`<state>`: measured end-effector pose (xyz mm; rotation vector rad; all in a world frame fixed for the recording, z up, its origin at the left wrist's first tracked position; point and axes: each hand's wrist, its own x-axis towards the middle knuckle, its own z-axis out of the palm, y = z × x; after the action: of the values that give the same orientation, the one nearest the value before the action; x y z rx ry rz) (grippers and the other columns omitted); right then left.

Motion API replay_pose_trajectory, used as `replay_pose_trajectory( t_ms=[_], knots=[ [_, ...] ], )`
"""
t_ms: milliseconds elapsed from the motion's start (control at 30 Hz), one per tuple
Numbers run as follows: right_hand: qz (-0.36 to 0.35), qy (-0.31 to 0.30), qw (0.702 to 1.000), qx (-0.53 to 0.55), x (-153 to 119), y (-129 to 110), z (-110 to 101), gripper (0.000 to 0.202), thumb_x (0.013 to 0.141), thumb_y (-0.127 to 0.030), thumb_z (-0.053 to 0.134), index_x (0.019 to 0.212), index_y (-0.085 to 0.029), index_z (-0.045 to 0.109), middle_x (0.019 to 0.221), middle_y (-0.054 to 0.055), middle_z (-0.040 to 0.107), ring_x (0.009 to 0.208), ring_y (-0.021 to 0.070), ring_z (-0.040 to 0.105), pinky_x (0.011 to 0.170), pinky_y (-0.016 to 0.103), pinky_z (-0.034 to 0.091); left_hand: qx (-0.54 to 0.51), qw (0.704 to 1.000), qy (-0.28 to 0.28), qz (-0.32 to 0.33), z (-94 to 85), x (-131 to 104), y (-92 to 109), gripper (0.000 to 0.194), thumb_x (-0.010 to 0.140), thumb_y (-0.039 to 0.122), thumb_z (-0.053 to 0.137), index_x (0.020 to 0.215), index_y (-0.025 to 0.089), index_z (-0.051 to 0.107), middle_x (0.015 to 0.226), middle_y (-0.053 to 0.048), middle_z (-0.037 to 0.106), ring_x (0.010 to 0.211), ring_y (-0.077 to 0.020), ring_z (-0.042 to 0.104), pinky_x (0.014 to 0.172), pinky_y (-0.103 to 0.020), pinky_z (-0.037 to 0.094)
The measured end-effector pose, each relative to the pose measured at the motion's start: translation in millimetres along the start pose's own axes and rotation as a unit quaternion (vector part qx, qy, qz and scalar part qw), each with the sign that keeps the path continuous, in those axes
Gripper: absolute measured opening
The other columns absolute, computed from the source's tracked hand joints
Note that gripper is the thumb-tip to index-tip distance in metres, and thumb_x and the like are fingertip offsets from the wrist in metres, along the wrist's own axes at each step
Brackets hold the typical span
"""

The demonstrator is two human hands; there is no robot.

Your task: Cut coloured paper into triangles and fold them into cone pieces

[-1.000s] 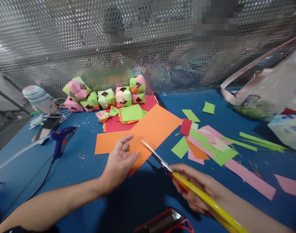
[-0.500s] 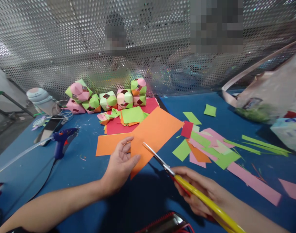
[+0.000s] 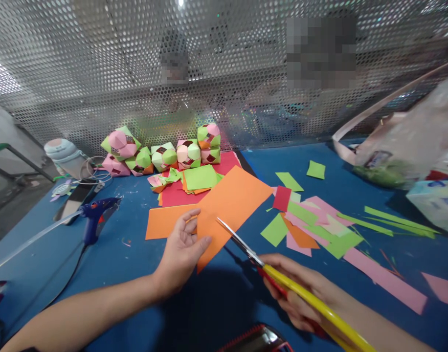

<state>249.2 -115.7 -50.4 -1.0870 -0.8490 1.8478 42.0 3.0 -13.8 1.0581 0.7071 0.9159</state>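
My left hand (image 3: pixel 185 247) pinches the near left edge of a sheet of orange paper (image 3: pixel 238 198), which is raised above the table. In my right hand (image 3: pixel 301 288) are scissors (image 3: pixel 282 278) with yellow and red handles. Their blades are parted around the sheet's near edge, one blade lying over the orange surface. Behind my left hand, a second orange sheet (image 3: pixel 161 223) lies on the table. Beyond it a stack of green and orange squares (image 3: pixel 200 177) rests on red paper (image 3: pixel 172 197).
Folded paper balls (image 3: pixel 161 154) line the perforated metal screen (image 3: pixel 246 112). A blue glue gun (image 3: pixel 94 220) and a bottle (image 3: pixel 64 154) stand left. Coloured scraps (image 3: pixel 319 220) spread over the right side, near a plastic bag (image 3: pixel 414 132). A dark red-edged object (image 3: pixel 258 340) is at the front.
The view has shifted slightly. Both hands, the orange sheet and the scissors keep nearly the same positions relative to each other.
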Motion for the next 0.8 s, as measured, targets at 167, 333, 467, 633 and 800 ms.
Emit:
replay_pose_trajectory(
  t_ms=[167,333,467,633,800],
  knots=[
    [-0.001,-0.021,1.000,-0.006,-0.4,-3.6,-1.2,0.062,0.069,-0.058,0.070,0.118,-0.028,0.045,0.080,-0.002,0.047,0.043,-0.0003,0.031,0.038,0.018,0.024,0.008,1.000,0.010,0.009,-0.6,0.8,2.4,0.053,0.074,0.018,0.071,0.119,0.021,0.043,0.124,-0.010,0.054,0.112,-0.0215,0.056,0.090,-0.032,0.047],
    [-0.002,-0.031,0.999,-0.005,-0.1,-5.4,0.2,0.059,0.070,-0.058,0.070,0.115,-0.027,0.047,0.077,-0.004,0.042,0.045,-0.0001,0.025,0.040,0.018,0.021,0.034,0.999,0.028,0.012,-2.8,1.5,-0.8,0.055,0.073,0.020,0.071,0.121,0.021,0.044,0.127,-0.011,0.052,0.121,-0.0235,0.050,0.096,-0.034,0.044],
    [-0.002,-0.023,1.000,0.003,2.3,-2.3,-0.9,0.061,0.068,-0.055,0.073,0.117,-0.029,0.046,0.075,-0.004,0.043,0.046,0.0010,0.028,0.040,0.018,0.021,0.040,0.999,0.031,0.012,-1.9,1.0,-1.0,0.055,0.072,0.021,0.072,0.120,0.020,0.045,0.128,-0.012,0.051,0.121,-0.0247,0.049,0.096,-0.035,0.045],
    [0.008,0.005,1.000,0.016,3.4,1.5,-2.0,0.057,0.070,-0.045,0.074,0.117,-0.029,0.046,0.074,-0.004,0.045,0.044,0.0003,0.029,0.038,0.017,0.022,0.017,1.000,0.014,0.007,0.7,-0.1,0.4,0.055,0.072,0.019,0.072,0.120,0.021,0.044,0.125,-0.011,0.055,0.116,-0.0240,0.054,0.095,-0.035,0.046],
    [0.025,0.029,0.999,0.037,2.8,-4.7,3.2,0.051,0.067,-0.037,0.075,0.112,-0.029,0.051,0.074,-0.005,0.044,0.043,-0.0002,0.031,0.037,0.016,0.024,0.009,1.000,0.010,0.004,1.8,-0.5,1.2,0.055,0.072,0.018,0.072,0.119,0.020,0.044,0.124,-0.011,0.055,0.117,-0.0241,0.054,0.096,-0.036,0.045]
  ],
)
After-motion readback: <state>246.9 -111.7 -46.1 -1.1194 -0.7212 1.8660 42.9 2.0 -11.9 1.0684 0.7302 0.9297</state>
